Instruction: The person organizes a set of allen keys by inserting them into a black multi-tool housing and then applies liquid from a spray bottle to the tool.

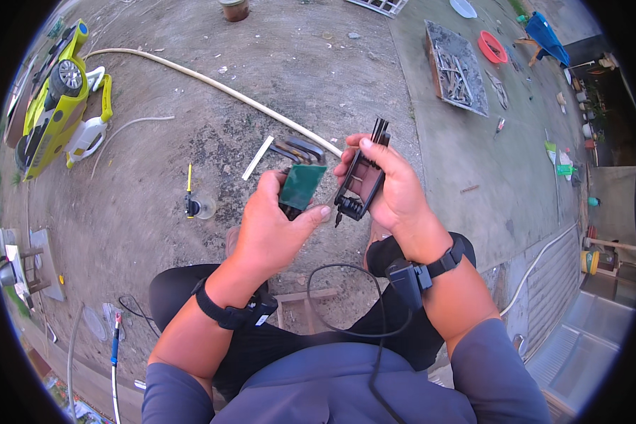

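My left hand [265,222] is closed on a green hex key holder [305,185], thumb along its lower edge. Several bent, dark L-shaped hex keys [304,150] stick out of its far end. In my right hand [401,187] is a black folding hex key set [361,185], a narrow frame with thin rods standing out at the far end and a small tip at the near end. My fingers wrap behind it and partly hide it. The two tools are close together but apart, held above the ground in front of my knees.
A cream hose [212,83] and a short pale strip [258,157] lie beyond my hands. A black-and-yellow tool [190,201] is at left, near a yellow-green toy car [60,106]. A scrap-filled metal tray [439,74] and red basin [492,46] stand far right. A black cable [311,297] loops below my hands.
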{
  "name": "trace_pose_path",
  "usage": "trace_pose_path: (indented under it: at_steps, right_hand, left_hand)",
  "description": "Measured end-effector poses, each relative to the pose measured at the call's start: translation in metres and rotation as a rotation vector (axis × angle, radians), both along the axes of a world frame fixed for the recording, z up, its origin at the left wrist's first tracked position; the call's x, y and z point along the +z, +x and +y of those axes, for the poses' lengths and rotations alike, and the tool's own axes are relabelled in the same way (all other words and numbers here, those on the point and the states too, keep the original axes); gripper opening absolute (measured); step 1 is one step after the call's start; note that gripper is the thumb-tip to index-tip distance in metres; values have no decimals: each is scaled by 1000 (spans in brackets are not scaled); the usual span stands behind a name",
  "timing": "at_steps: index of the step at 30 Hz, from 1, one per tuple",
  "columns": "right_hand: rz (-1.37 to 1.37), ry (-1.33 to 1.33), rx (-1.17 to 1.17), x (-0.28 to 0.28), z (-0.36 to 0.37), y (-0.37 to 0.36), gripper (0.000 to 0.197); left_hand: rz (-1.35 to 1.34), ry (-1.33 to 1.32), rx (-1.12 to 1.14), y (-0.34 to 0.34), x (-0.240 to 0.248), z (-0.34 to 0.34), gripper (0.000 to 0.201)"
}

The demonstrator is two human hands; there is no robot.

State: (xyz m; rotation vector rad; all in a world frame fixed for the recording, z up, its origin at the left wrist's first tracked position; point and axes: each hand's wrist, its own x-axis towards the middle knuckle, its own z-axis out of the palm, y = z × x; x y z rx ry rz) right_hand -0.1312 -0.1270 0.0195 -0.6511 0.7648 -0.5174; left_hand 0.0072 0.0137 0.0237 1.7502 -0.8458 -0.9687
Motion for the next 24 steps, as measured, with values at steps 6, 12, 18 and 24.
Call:
trace_pose_path:
  at_steps: [6,12,18,24]
  right_hand:
    - [-42,193,-157,4,-9,-5,28]
    - [-71,126,-128,-5,-15,-8,30]
    - [24,-81,-63,8,-11,-2,31]
    - [113,-263,34,6,-9,-1,29]
  left_hand:
    - [-177,-58,-21,3,-9,4,52]
    - [658,-56,-21,4,-1,2,39]
    - [851,-33,-4,0,-5,5,28]
    - [798,-107,17,-3,-5,5,35]
